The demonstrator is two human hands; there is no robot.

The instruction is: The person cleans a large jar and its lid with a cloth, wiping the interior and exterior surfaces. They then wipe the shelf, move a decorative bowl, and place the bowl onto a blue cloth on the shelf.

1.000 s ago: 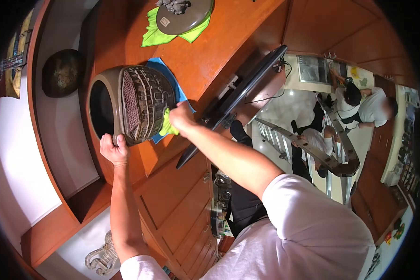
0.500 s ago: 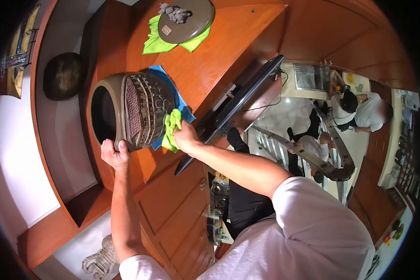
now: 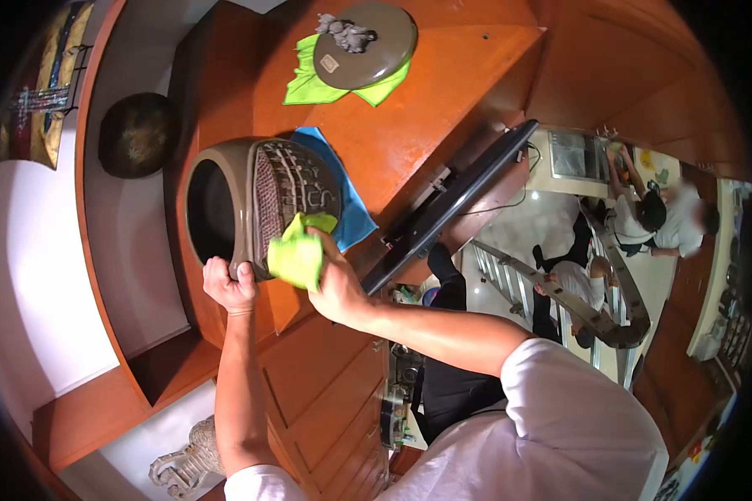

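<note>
A brown ceramic jar (image 3: pixel 297 179) with a carved, patterned band lies on its side, its dark mouth facing left. My left hand (image 3: pixel 230 285) is closed around the jar's rim at its lower edge. In my right hand (image 3: pixel 340 284) is a bright green cloth (image 3: pixel 299 257), bunched against or just in front of the jar's patterned side; the cloth is slightly blurred. Beneath the jar's base a blue cloth (image 3: pixel 348 204) lies on the wooden surface. The jar's round lid (image 3: pixel 380 63), topped by a grey figurine, rests on another green cloth (image 3: pixel 302 88) farther back.
A black flat screen (image 3: pixel 468 200) stands right of the jar. Below on the right are a metal ladder (image 3: pixel 518 275) and several people. A dark round bowl-like ornament (image 3: pixel 138 135) sits in the left shelf, with an elephant-like figure (image 3: pixel 194 455) lower down.
My right hand has moved the green cloth from the jar's base towards its lower patterned side. My left hand keeps its hold on the rim. The whole view has shifted slightly.
</note>
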